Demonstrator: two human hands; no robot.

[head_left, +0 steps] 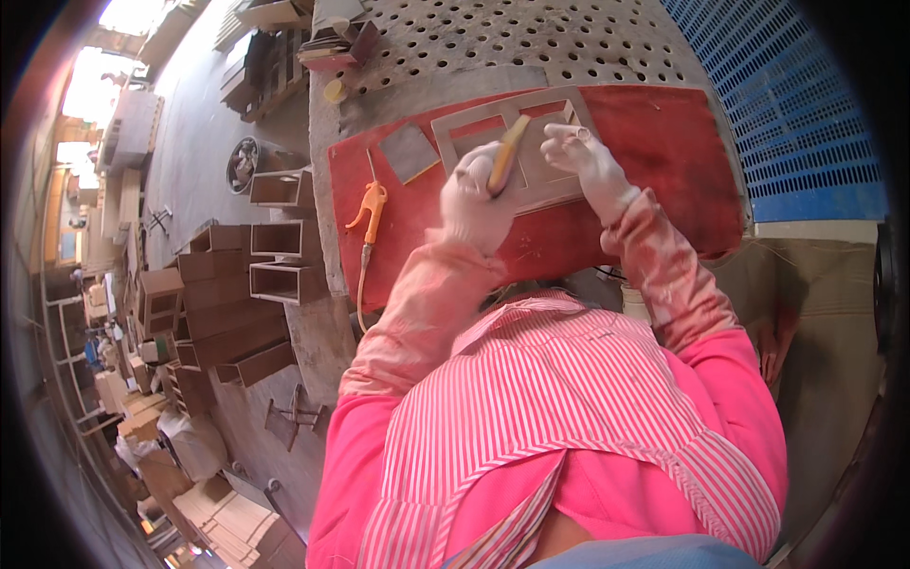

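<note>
Both my hands wear white gloves. In my left hand [474, 194], closed fingers grip a slim yellow tool [509, 156]; its exact kind is hard to make out. My right hand [586, 159] hovers at the right part of a grey-brown frame [545, 197] with rectangular openings, its fingers loosely bent and apart. The frame lies on a red cloth [664, 152], under both hands. Left of it, a flat grey sanding pad [409, 153] with a yellowish edge rests on the cloth. An orange air blow gun [373, 207] with a hose lies at the cloth's left side.
Behind the cloth stretches a worktop with rows of holes [493, 38]. A blue slatted panel [787, 104] stands at the right. To the left are stacked brown box frames [284, 239], a round bin [256, 166] and a small stool [294, 417] on the floor.
</note>
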